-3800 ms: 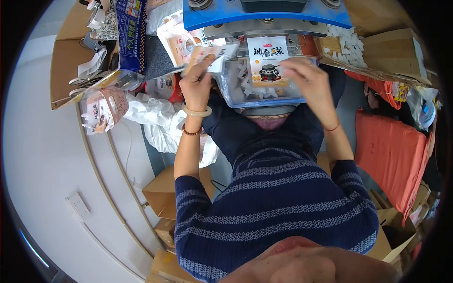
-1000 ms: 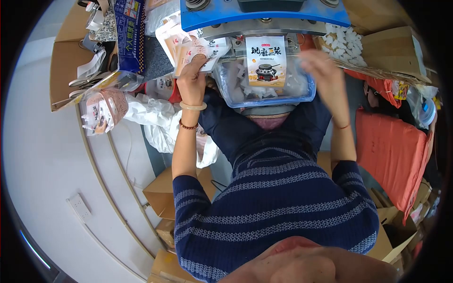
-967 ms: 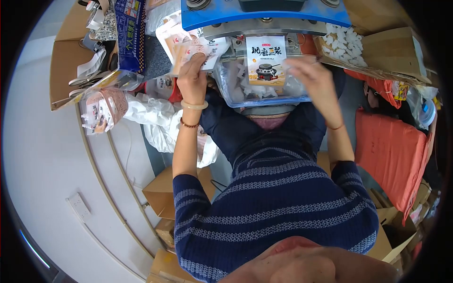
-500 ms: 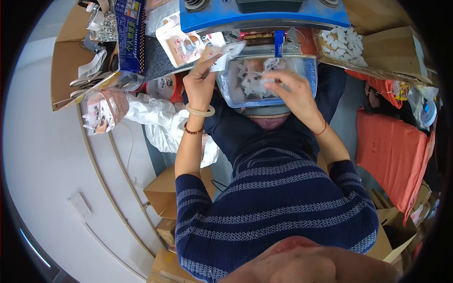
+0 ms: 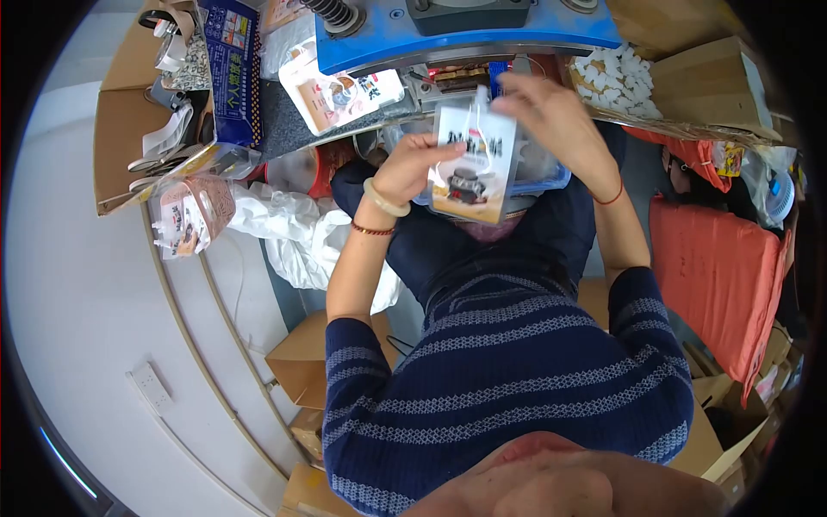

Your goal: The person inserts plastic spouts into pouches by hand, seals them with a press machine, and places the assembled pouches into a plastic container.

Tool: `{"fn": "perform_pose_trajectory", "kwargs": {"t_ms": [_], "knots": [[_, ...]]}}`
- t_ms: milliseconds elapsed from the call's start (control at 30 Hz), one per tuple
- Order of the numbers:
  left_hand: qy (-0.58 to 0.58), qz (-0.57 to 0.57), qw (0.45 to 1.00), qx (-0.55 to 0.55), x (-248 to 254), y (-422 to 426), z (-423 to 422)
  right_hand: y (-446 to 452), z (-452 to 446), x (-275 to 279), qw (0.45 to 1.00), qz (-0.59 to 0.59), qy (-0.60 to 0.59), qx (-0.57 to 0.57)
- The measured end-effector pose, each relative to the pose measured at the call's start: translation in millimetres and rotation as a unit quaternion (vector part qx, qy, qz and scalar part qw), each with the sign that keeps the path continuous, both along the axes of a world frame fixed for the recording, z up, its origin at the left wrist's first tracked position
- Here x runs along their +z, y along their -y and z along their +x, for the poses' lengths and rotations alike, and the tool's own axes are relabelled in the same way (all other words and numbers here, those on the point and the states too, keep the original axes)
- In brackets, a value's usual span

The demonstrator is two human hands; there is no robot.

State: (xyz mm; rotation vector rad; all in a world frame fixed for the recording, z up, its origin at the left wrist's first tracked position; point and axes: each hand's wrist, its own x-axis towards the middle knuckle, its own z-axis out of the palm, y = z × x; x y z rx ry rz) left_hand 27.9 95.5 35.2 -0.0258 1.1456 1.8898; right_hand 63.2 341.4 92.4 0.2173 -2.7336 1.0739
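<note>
My left hand grips a printed spout pouch by its left edge, thumb on the front. The pouch is upright above my lap, its spout at the top, and it partly hides a blue-rimmed tub. Just right of the spout is my right hand, its fingers apart and blurred, with nothing seen in them. More pouches lie on the grey surface left of the blue machine.
An open carton of small white pieces stands at the upper right. A red padded sheet is at the right. A clear bag of pouches hangs at the left, beside white plastic sheeting.
My left hand has moved right and down, bringing the pouch upright over the tub. My right hand has risen from the tub to beside the spout. The view has shifted slightly.
</note>
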Motion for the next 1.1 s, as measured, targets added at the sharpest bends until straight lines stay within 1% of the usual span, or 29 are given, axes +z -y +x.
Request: {"fn": "perform_pose_trajectory", "kwargs": {"t_ms": [67, 100, 167, 200, 233, 300, 333, 367, 400, 433, 467, 500, 533, 567, 600, 633, 667, 700, 733, 767, 800, 833, 867, 900, 933, 967, 1000, 1033, 1100], "knots": [[0.026, -0.002, 0.999, 0.039, -7, -13, -15, -33, -2, -14, 0.979, 0.167, -0.098, -0.058], [0.045, 0.005, 0.999, 0.031, -2, -19, -23, -38, 5, 7, 0.977, 0.163, -0.075, -0.119], [0.042, 0.031, 0.997, 0.062, -12, -29, -35, -47, 3, 20, 0.934, 0.233, 0.065, -0.263], [0.039, 0.029, 0.997, 0.062, -14, -32, -38, -67, -3, 0, 0.940, 0.236, 0.059, -0.239], [0.036, 0.028, 0.997, 0.060, -14, -34, -36, -84, -8, -20, 0.940, 0.234, 0.058, -0.242], [0.002, 0.004, 0.996, 0.089, -13, -35, -29, -111, -15, -50, 0.970, 0.221, -0.002, -0.101], [-0.037, -0.022, 0.996, 0.081, -14, -31, -29, -118, -17, -57, 0.970, 0.222, -0.004, -0.098], [-0.113, -0.100, 0.983, 0.106, -14, -20, -28, -123, -16, -66, 0.976, 0.203, -0.024, -0.076], [-0.190, -0.177, 0.957, 0.129, -10, -9, -29, -124, -19, -70, 0.980, 0.184, -0.047, -0.055], [-0.274, -0.168, 0.921, 0.222, -17, 0, -33, -120, -22, -65, 0.981, 0.182, -0.047, -0.051], [-0.372, -0.297, 0.832, 0.285, -21, 13, -42, -117, -22, -59, 0.971, 0.218, -0.025, -0.100], [-0.532, -0.359, 0.722, 0.257, -35, 35, -57, -112, -21, -55, 0.956, 0.254, -0.003, -0.148], [-0.656, -0.442, 0.583, 0.186, -38, 50, -63, -108, -24, -58, 0.947, 0.273, 0.003, -0.167], [-0.679, -0.456, 0.557, 0.144, -49, 59, -57, -106, -26, -61, 0.947, 0.272, 0.000, -0.169], [-0.701, -0.468, 0.528, 0.104, -57, 65, -50, -105, -29, -64, 0.940, 0.280, 0.013, -0.195], [-0.724, -0.481, 0.487, 0.084, -57, 68, -41, -105, -31, -64, 0.932, 0.287, 0.027, -0.222], [-0.731, -0.468, 0.488, 0.093, -60, 74, -37, -108, -30, -63, 0.931, 0.287, 0.026, -0.224], [-0.734, -0.457, 0.492, 0.100, -63, 81, -30, -112, -23, -63, 0.935, 0.249, -0.005, -0.252], [-0.739, -0.454, 0.477, 0.141, -56, 81, -26, -110, -18, -55, 0.937, 0.211, -0.037, -0.277], [-0.713, -0.456, 0.511, 0.146, -53, 84, -25, -109, -9, -46, 0.932, 0.209, -0.079, -0.286], [-0.688, -0.455, 0.544, 0.153, -51, 86, -25, -106, -1, -35, 0.933, 0.211, -0.079, -0.282], [-0.689, -0.433, 0.551, 0.185, -46, 82, -27, -106, 5, -24, 0.946, 0.161, -0.099, -0.263], [-0.689, -0.433, 0.550, 0.189, -41, 78, -33, -105, 12, -14, 0.956, 0.109, -0.117, -0.244], [-0.706, -0.450, 0.509, 0.201, -38, 75, -40, -94, 20, -5, 0.969, 0.043, -0.091, -0.224], [-0.719, -0.469, 0.467, 0.210, -39, 75, -45, -80, 23, -3, 0.970, 0.041, -0.088, -0.221], [-0.708, -0.493, 0.460, 0.208, -44, 73, -54, -66, 25, -2, 0.984, -0.035, -0.081, -0.158], [-0.717, -0.491, 0.443, 0.223, -53, 68, -65, -55, 26, -1, 0.987, -0.109, -0.072, -0.095], [-0.725, -0.486, 0.426, 0.237, -57, 62, -71, -45, 28, -5, 0.988, -0.118, -0.044, -0.092], [-0.718, -0.451, 0.486, 0.211, -61, 58, -67, -27, 32, -8, 0.983, -0.155, 0.001, -0.102]]}}
